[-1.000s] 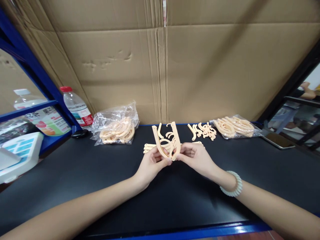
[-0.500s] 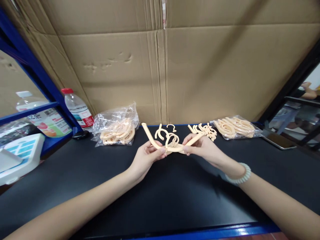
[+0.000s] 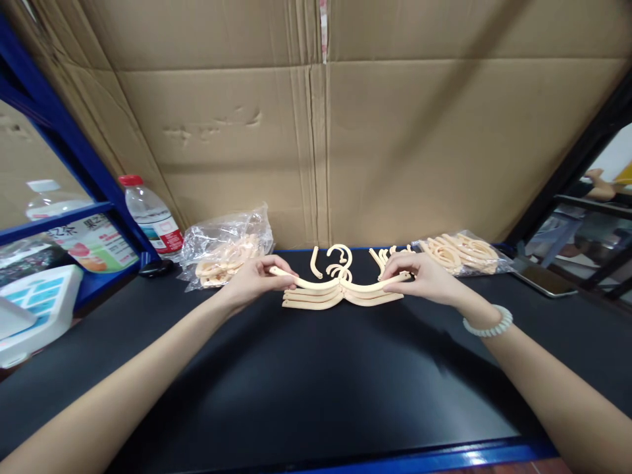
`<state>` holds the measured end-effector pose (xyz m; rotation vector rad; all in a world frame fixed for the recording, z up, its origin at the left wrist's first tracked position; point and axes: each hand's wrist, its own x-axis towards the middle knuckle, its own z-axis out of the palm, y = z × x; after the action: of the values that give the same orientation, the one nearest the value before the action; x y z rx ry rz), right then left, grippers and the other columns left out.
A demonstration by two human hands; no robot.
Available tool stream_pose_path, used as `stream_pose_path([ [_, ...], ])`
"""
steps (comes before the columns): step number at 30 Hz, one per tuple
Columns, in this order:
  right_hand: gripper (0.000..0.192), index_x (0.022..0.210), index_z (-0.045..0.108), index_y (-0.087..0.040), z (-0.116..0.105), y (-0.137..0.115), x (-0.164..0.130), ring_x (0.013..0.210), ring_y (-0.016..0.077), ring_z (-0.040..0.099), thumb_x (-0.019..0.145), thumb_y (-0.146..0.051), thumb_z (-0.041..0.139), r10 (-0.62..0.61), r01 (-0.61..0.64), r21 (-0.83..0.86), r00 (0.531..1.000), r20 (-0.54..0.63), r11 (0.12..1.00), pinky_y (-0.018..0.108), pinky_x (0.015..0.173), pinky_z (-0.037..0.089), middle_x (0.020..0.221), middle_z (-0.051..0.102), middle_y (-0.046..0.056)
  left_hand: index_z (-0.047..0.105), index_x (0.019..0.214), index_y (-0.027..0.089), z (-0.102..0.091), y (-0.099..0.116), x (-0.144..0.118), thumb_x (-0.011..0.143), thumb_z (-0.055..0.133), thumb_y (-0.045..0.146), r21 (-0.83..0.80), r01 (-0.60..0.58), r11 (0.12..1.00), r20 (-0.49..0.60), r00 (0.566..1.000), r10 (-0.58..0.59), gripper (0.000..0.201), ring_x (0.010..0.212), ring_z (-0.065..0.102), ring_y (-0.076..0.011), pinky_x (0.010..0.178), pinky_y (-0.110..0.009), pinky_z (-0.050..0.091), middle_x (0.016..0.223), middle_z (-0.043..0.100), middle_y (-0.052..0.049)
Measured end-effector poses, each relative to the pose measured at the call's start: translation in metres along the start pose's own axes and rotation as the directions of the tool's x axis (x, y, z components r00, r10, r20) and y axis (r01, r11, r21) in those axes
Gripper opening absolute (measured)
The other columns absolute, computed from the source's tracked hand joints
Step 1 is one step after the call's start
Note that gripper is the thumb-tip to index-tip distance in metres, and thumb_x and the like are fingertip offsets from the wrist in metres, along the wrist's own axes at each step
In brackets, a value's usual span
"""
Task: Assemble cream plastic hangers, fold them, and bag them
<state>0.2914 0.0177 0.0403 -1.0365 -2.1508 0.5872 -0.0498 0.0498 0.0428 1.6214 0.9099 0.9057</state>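
A beige plastic clothes hanger (image 3: 323, 285) is held level by both hands, its two curved arms spread to the sides and meeting in the middle. My left hand (image 3: 259, 275) pinches the left arm near its end. Closed on the right arm's end is my right hand (image 3: 419, 276). Directly below and nearer to me lie more spread hangers (image 3: 316, 305), stacked in close rows. Curved hooks (image 3: 340, 253) rise behind their joined middles. A loose hanger arm (image 3: 315, 263) lies behind, and several loose pieces (image 3: 378, 260) are partly hidden by my right hand.
Clear bags of beige hanger parts lie at the left (image 3: 230, 253) and right (image 3: 461, 252). A phone (image 3: 546, 282) rests far right. At left stand a red-capped bottle (image 3: 153, 217) and a white device with blue keys (image 3: 42, 309). Cardboard (image 3: 419, 145) walls off the back.
The hanger's arms have swung from a raised V to a flat spread, and it has come down onto the stack. My hands have moved apart, outward along the arms.
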Motion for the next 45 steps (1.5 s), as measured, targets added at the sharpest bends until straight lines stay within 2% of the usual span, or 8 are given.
stream_pose_path([
  [2,0.018,0.073,0.068,-0.018,-0.001,0.0,-0.001,0.075,0.0189,0.061,0.075,-0.036,0.071,-0.003,0.005,-0.046,0.999,0.054,0.999,0.031,0.069,0.045,0.079,0.069,0.005,0.067,0.077,0.016,-0.005,0.002,-0.001,0.069,0.077,0.028,0.253,-0.095,0.963,0.115,0.991,0.068,0.017,0.067,0.066,-0.0149,0.061,-0.022,0.051,0.072,0.071,-0.003],
  [4,0.015,0.074,0.067,-0.018,0.001,0.001,-0.002,0.074,0.0178,0.061,0.076,-0.033,0.07,0.007,0.003,-0.088,0.994,0.113,0.996,0.03,0.07,0.044,0.078,0.069,0.003,0.067,0.078,0.018,-0.007,0.004,-0.002,0.073,0.074,0.032,0.436,-0.193,0.879,0.207,0.972,0.111,0.017,0.068,0.064,-0.0153,0.062,-0.023,0.048,0.073,0.069,-0.002],
  [9,0.007,0.072,0.066,-0.018,0.008,0.002,-0.003,0.072,0.016,0.058,0.073,-0.023,0.07,0.045,0.0,-0.217,0.978,0.204,0.976,0.028,0.068,0.042,0.074,0.065,0.001,0.066,0.078,0.019,-0.004,-0.001,-0.003,0.073,0.073,0.035,0.67,-0.349,0.655,0.307,0.934,0.183,0.018,0.078,0.059,-0.0175,0.072,-0.027,0.044,0.084,0.063,-0.003],
  [15,0.007,0.067,0.066,-0.018,0.014,0.003,-0.002,0.073,0.0165,0.056,0.072,-0.02,0.071,0.029,0.04,-0.277,0.97,0.24,0.96,0.028,0.068,0.04,0.071,0.062,0.001,0.063,0.074,0.019,0.007,-0.006,-0.004,0.079,0.067,0.03,0.659,-0.444,0.607,0.409,0.889,0.206,0.012,0.084,0.055,-0.0198,0.073,-0.028,0.043,0.081,0.06,-0.003],
  [21,0.006,0.068,0.067,-0.018,0.016,0.007,-0.002,0.075,0.0173,0.057,0.072,-0.018,0.071,0.052,0.026,-0.317,0.97,0.236,0.948,0.028,0.069,0.041,0.072,0.063,0.002,0.064,0.079,0.02,0.009,-0.011,-0.005,0.081,0.063,0.027,0.644,-0.494,0.585,0.435,0.865,0.251,0.008,0.092,0.054,-0.0215,0.081,-0.031,0.042,0.094,0.062,-0.006],
  [26,0.006,0.068,0.067,-0.018,0.016,0.006,-0.002,0.075,0.0172,0.058,0.072,-0.019,0.071,0.074,0.003,-0.317,0.97,0.23,0.948,0.027,0.068,0.042,0.073,0.064,0.003,0.062,0.082,0.02,0.008,-0.014,-0.005,0.085,0.059,0.026,0.69,-0.527,0.496,0.459,0.849,0.263,0.008,0.096,0.053,-0.0225,0.082,-0.033,0.042,0.1,0.061,-0.008],
  [39,0.007,0.067,0.063,-0.016,0.017,0.014,-0.002,0.07,0.0154,0.054,0.074,-0.015,0.063,0.108,-0.026,-0.396,0.976,0.187,0.918,0.026,0.065,0.039,0.071,0.064,0.003,0.054,0.086,0.019,0.016,-0.028,-0.006,0.086,0.051,0.021,0.743,-0.53,0.408,0.412,0.843,0.346,0.004,0.093,0.055,-0.0217,0.081,-0.034,0.045,0.099,0.061,-0.008],
  [45,0.006,0.068,0.063,-0.017,0.016,0.019,-0.002,0.073,0.016,0.054,0.072,-0.018,0.067,0.111,-0.028,-0.395,0.975,0.19,0.918,0.025,0.064,0.037,0.069,0.062,0.002,0.051,0.089,0.019,0.019,-0.033,-0.008,0.085,0.05,0.018,0.77,-0.545,0.332,0.417,0.824,0.384,0.004,0.095,0.056,-0.0223,0.084,-0.036,0.046,0.102,0.06,-0.009],
])
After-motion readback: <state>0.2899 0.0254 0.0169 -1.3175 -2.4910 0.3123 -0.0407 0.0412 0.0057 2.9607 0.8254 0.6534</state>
